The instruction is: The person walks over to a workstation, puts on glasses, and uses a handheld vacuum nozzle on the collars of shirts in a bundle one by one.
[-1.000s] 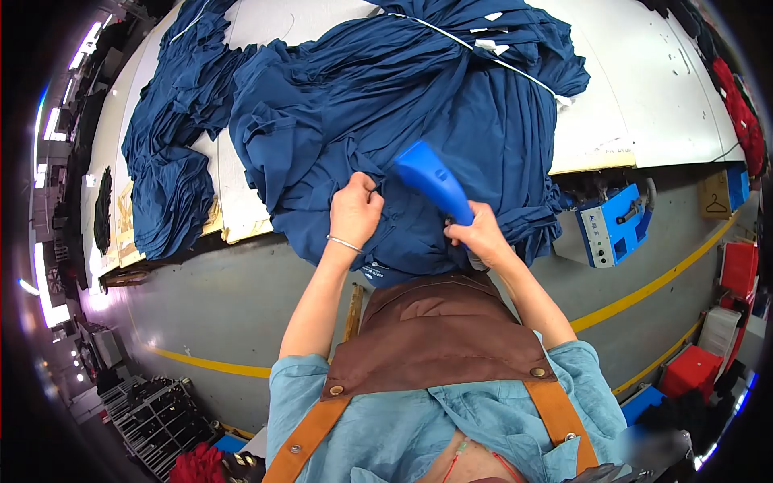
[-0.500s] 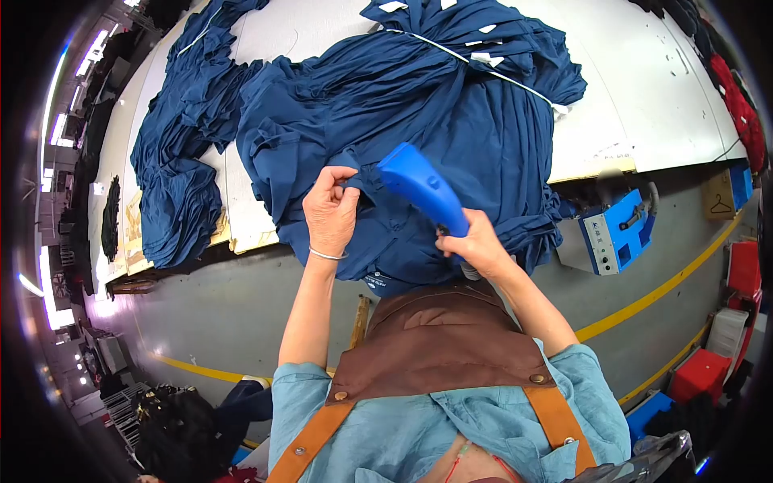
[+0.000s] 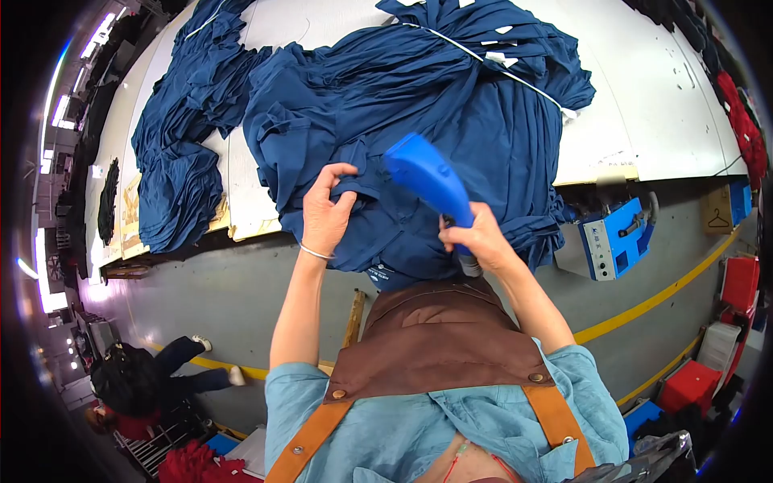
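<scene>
Your right hand (image 3: 483, 240) is wrapped around the near end of the blue tool (image 3: 431, 174); your left hand (image 3: 324, 211) is unclenched, thumb and forefinger parted, beside a fold of the navy cloth (image 3: 491, 137). The tool lies between the hands, its long axis running from your right grip toward the far left, so that its broad head stands nearer the left fingertips. The cloth spreads beneath both hands and beyond them on the tabletop (image 3: 616, 133), its near edge overhanging by your apron (image 3: 435, 354). The tool's underside is hidden, and its grip is partly covered by your fingers; whether its head or your left fingertips touch the cloth cannot be told.
</scene>
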A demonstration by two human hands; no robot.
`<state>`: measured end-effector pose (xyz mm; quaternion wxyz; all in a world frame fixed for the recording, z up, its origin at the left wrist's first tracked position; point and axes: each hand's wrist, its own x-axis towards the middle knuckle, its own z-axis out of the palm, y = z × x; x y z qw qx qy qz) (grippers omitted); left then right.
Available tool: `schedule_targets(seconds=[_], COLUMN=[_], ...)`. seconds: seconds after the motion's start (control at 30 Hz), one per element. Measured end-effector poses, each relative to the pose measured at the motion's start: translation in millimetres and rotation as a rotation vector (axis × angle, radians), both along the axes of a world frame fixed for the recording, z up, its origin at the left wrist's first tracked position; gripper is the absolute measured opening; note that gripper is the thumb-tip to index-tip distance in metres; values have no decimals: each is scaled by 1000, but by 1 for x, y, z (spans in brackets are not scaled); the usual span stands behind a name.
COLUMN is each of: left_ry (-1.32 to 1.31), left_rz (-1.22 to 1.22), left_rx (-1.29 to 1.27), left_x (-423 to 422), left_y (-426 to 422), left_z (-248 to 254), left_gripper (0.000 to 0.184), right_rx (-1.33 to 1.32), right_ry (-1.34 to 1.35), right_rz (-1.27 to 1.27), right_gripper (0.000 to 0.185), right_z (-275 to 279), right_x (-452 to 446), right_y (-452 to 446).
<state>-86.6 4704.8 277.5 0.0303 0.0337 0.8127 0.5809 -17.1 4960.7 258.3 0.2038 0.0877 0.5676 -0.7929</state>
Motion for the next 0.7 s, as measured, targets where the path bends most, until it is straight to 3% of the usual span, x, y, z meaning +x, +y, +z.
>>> schedule_targets(seconds=[0.07, 0.1, 0.2, 0.4, 0.57, 0.7], left_ry=[252, 254, -234, -585, -568, -514], left_rz=[-155, -155, -83, -26, -96, -86], left_rx=[-650, -648, -3, 587, 714, 616], left_x=[-3, -5, -14, -10, -4, 1], left_y=[-9, -9, -9, 10, 16, 18], left_z=[0, -2, -16, 10, 12, 11], left_gripper=[8, 8, 13, 29, 49, 59], right_rx=[-54, -52, 17, 164, 344, 236], right_ry=[-3, -1, 11, 22, 93, 85], right_rz=[-105, -105, -162, -81, -24, -151], right_gripper=[13, 13, 12, 11, 11, 8], right_z=[2, 3, 5, 1, -4, -2], right_x=[2, 3, 11, 16, 8, 10], right_y=[9, 9, 5, -5, -11, -23])
